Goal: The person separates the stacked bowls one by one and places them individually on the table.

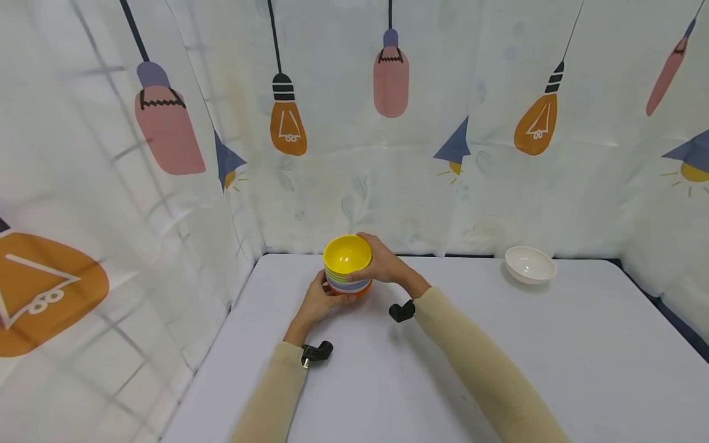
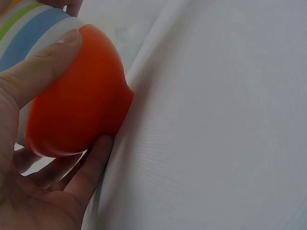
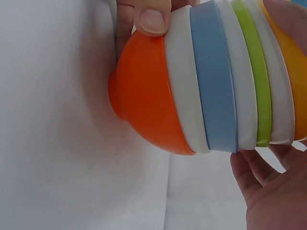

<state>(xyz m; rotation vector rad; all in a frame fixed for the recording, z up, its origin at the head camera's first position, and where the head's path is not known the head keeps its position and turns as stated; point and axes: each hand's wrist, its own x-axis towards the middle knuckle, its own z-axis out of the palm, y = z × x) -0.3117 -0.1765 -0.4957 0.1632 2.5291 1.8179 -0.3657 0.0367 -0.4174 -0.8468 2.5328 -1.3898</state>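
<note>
A stack of nested bowls stands at the back left of the table, held between both hands. The yellow bowl (image 1: 347,255) is on top, its hollow facing up. Beneath it come the green bowl (image 3: 255,72), the blue bowl (image 3: 213,76) and several white ones in between. Lowest is the orange bowl (image 2: 84,100), its foot at the tabletop; whether it touches is hard to tell. My left hand (image 1: 318,303) grips the stack low, thumb on the orange bowl's side and fingers curled beneath. Higher up, my right hand (image 1: 384,264) holds the stack round the yellow bowl and its neighbours.
A lone white bowl (image 1: 530,266) sits upright at the back right of the white table (image 1: 554,357). Patterned cloth (image 1: 343,178) hangs close behind the table and along its left side.
</note>
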